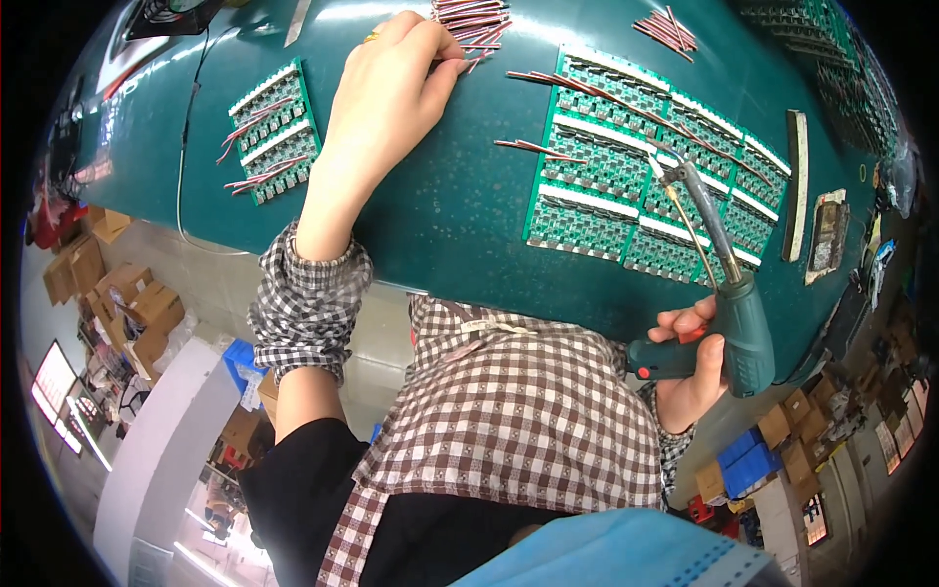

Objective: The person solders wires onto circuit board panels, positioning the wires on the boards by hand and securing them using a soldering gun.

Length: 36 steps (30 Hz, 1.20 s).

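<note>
My left hand reaches to the far edge of a green work surface, thumb and forefinger pinched on thin red, black and white wires. A bundle of similar wires lies just beyond its fingers. My right hand grips a dark green pistol-shaped soldering gun, its metal tube and tip pointing up and away over a block of green circuit boards. Several wires lie across those boards, some jutting past their left edge. The tip's contact with a board cannot be made out.
Left of my left arm lies a smaller circuit board panel with wires on it. Another wire pile is at the back right, near stacked boards. A pale strip and a worn tray stand right. A cable runs down the left.
</note>
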Motion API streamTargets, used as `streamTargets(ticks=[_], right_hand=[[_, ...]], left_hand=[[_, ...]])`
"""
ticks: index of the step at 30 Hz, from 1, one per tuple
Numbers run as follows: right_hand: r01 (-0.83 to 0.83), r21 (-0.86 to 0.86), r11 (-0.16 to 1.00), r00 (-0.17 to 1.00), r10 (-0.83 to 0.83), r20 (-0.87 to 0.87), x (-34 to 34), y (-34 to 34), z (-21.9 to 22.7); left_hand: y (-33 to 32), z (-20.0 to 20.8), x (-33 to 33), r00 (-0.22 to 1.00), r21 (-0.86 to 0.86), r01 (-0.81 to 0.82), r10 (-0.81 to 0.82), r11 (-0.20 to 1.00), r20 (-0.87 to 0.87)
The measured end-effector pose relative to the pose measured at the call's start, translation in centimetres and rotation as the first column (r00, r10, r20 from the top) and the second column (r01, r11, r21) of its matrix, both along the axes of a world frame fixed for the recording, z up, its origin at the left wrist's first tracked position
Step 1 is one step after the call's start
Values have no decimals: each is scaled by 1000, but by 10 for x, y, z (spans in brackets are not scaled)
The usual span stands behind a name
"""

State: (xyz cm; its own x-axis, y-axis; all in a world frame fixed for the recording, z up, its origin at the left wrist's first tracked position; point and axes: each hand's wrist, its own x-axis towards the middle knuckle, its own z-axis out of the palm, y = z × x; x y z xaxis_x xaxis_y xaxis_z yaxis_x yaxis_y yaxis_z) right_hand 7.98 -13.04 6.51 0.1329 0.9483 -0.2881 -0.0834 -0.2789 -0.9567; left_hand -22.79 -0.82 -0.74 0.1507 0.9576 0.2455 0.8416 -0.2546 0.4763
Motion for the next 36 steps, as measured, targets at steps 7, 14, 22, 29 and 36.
streamTargets(ticks=[7, 14, 22, 29, 36], right_hand=[[36, -52, 998, 999, -35, 17, -1, 1, 4], [54, -33, 998, 998, -54, 16, 1, 0, 1], [34, -20, 999, 999, -35, -31, 9, -4, -2], [26, 2, 1000, 999, -26, 37, 8, -3, 0], [22, -4, 1000, 999, -21, 44, 7, -6, -1]], left_hand=[[-6, 20, 16, 987, 26, -161, 160, 987, 9], [-16, 29, 20, 971, -162, -159, 185, 974, 154], [-22, 25, 27, 976, 63, -78, 63, 995, 209], [-27, 21, 80, 953, -138, 199, -159, 970, 257], [-31, 11, 85, 979, 35, 197, -199, 980, 45]])
